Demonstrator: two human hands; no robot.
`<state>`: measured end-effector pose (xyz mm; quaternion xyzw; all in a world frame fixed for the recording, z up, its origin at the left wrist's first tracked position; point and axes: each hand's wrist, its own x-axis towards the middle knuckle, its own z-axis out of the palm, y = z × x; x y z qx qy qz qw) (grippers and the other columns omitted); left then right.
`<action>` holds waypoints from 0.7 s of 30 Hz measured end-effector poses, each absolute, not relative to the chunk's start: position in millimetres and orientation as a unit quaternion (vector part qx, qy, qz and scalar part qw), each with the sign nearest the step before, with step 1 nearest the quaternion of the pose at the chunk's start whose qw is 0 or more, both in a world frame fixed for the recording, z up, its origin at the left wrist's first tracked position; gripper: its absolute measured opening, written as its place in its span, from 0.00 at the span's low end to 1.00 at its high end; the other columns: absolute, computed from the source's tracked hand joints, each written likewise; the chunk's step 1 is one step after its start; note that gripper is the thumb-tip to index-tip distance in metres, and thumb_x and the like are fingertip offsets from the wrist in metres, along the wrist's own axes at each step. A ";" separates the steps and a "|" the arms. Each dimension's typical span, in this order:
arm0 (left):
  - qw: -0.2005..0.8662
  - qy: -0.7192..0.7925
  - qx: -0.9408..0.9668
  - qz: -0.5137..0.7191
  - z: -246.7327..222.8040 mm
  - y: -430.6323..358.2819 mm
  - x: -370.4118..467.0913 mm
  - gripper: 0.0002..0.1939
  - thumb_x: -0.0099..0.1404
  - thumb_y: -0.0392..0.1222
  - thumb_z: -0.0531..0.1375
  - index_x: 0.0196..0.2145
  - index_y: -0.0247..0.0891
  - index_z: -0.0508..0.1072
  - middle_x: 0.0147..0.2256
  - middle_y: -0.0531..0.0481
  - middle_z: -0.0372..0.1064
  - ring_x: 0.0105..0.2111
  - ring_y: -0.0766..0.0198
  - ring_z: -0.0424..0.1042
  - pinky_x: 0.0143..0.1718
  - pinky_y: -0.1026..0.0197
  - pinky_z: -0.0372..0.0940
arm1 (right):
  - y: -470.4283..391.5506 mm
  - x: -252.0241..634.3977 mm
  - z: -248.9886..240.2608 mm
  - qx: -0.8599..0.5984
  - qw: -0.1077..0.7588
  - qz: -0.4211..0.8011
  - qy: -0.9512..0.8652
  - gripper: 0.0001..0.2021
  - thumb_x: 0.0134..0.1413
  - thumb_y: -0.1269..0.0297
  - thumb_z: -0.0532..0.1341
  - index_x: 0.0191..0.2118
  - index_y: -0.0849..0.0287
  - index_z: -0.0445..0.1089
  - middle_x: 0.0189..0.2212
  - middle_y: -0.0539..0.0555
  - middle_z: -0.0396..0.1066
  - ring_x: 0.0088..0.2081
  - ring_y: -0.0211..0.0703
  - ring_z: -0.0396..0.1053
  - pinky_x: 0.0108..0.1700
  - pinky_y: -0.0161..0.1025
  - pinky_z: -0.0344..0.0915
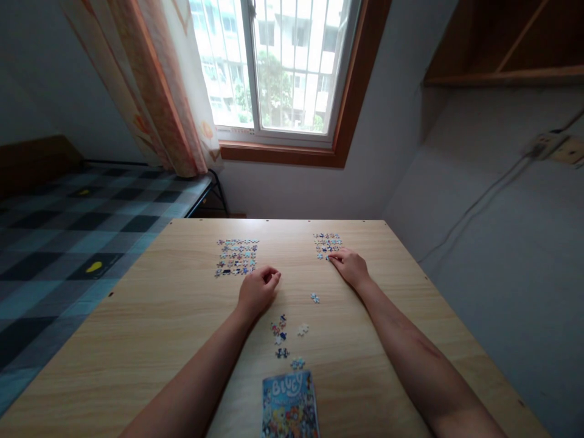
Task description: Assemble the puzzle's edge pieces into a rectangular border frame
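Observation:
My right hand (349,266) is at the lower edge of the right group of jigsaw pieces (325,241), its fingers closed on a small light-blue jigsaw piece (327,257) at the tabletop. Beside the larger left group of jigsaw pieces (237,256), laid out in rows, rests my left hand (259,288). Its fingers are curled together, and whatever they may hold is hidden. Between my forearms lie several loose pieces, among them a pale blue piece (315,298), a cream piece (303,330) and a dark piece (281,353).
A blue picture box or booklet marked "Bluey" (290,406) lies at the near edge of the wooden table (182,328). To the left is a bed with a checked cover (59,243). A window (292,67) and curtain (150,85) are behind; a wall with a cable (474,207) stands right.

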<state>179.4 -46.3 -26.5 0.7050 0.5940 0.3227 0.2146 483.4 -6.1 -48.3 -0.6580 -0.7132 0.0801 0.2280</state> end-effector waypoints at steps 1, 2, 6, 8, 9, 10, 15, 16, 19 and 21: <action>0.215 0.595 0.704 0.323 -26.5 -46.4 179.4 0.11 0.63 0.46 0.58 0.30 0.40 0.78 0.22 0.52 0.71 0.25 0.63 0.68 0.29 0.62 0.57 | -5.7 483.6 -48.8 -0.659 0.226 0.079 -0.713 0.11 0.63 0.57 0.59 0.43 0.48 0.80 0.44 0.51 0.78 0.48 0.46 0.72 0.44 0.36 0.67; 0.215 0.595 0.704 0.323 -26.7 -46.4 179.5 0.11 0.63 0.46 0.58 0.30 0.40 0.78 0.23 0.52 0.71 0.25 0.63 0.68 0.29 0.62 0.57 | -5.1 483.7 -49.3 -0.660 0.225 0.077 -0.713 0.11 0.63 0.56 0.59 0.43 0.48 0.80 0.44 0.51 0.78 0.47 0.46 0.73 0.44 0.36 0.67; 0.214 0.597 0.702 0.325 -27.6 -46.1 179.5 0.11 0.63 0.46 0.58 0.30 0.40 0.78 0.23 0.52 0.70 0.25 0.64 0.68 0.29 0.62 0.57 | -2.3 482.7 -50.9 -0.665 0.223 0.071 -0.709 0.12 0.63 0.56 0.59 0.44 0.47 0.79 0.43 0.51 0.78 0.46 0.45 0.73 0.43 0.36 0.67; 0.215 0.596 0.702 0.324 -27.8 -45.9 179.4 0.11 0.63 0.46 0.58 0.30 0.40 0.78 0.22 0.53 0.70 0.25 0.64 0.68 0.29 0.62 0.57 | -1.7 481.8 -51.0 -0.665 0.224 0.067 -0.710 0.12 0.64 0.56 0.59 0.45 0.47 0.79 0.43 0.51 0.78 0.46 0.45 0.73 0.43 0.36 0.67; 0.216 0.597 0.702 0.324 -27.8 -45.7 179.3 0.11 0.63 0.46 0.58 0.30 0.40 0.78 0.22 0.53 0.70 0.25 0.64 0.68 0.29 0.62 0.57 | -1.7 481.3 -50.8 -0.664 0.224 0.065 -0.711 0.12 0.64 0.56 0.59 0.45 0.47 0.79 0.43 0.51 0.78 0.45 0.44 0.73 0.42 0.35 0.66; 0.217 0.597 0.702 0.324 -27.8 -45.6 179.2 0.11 0.63 0.46 0.58 0.30 0.40 0.78 0.22 0.53 0.70 0.25 0.64 0.68 0.29 0.62 0.57 | -1.8 480.8 -50.6 -0.662 0.225 0.064 -0.712 0.12 0.64 0.56 0.59 0.45 0.47 0.79 0.43 0.51 0.78 0.45 0.44 0.73 0.42 0.36 0.66; 0.216 0.593 0.704 0.325 -28.5 -45.3 178.9 0.12 0.63 0.47 0.58 0.30 0.40 0.78 0.23 0.53 0.71 0.25 0.63 0.68 0.29 0.62 0.57 | -2.7 479.1 -50.2 -0.652 0.233 0.058 -0.719 0.12 0.64 0.55 0.59 0.44 0.47 0.80 0.41 0.50 0.78 0.42 0.44 0.74 0.40 0.36 0.66; 0.216 0.592 0.705 0.325 -28.7 -45.3 178.9 0.12 0.63 0.47 0.58 0.30 0.40 0.78 0.23 0.53 0.71 0.25 0.63 0.68 0.29 0.62 0.57 | -2.6 478.9 -50.6 -0.650 0.236 0.057 -0.720 0.12 0.64 0.55 0.59 0.44 0.47 0.80 0.41 0.50 0.78 0.43 0.44 0.74 0.39 0.35 0.66; 0.217 0.595 0.704 0.321 -29.1 -45.6 179.2 0.12 0.63 0.47 0.58 0.30 0.40 0.78 0.22 0.53 0.70 0.25 0.64 0.67 0.29 0.62 0.56 | -1.5 478.8 -51.9 -0.644 0.247 0.057 -0.722 0.11 0.63 0.56 0.60 0.43 0.47 0.80 0.41 0.50 0.78 0.43 0.43 0.73 0.39 0.35 0.66; 0.219 0.598 0.702 0.318 -28.8 -45.8 179.3 0.12 0.63 0.47 0.58 0.30 0.40 0.78 0.22 0.53 0.70 0.25 0.64 0.67 0.29 0.62 0.56 | -0.6 479.3 -52.6 -0.643 0.257 0.055 -0.719 0.11 0.63 0.56 0.60 0.43 0.48 0.80 0.41 0.50 0.78 0.42 0.43 0.73 0.40 0.35 0.66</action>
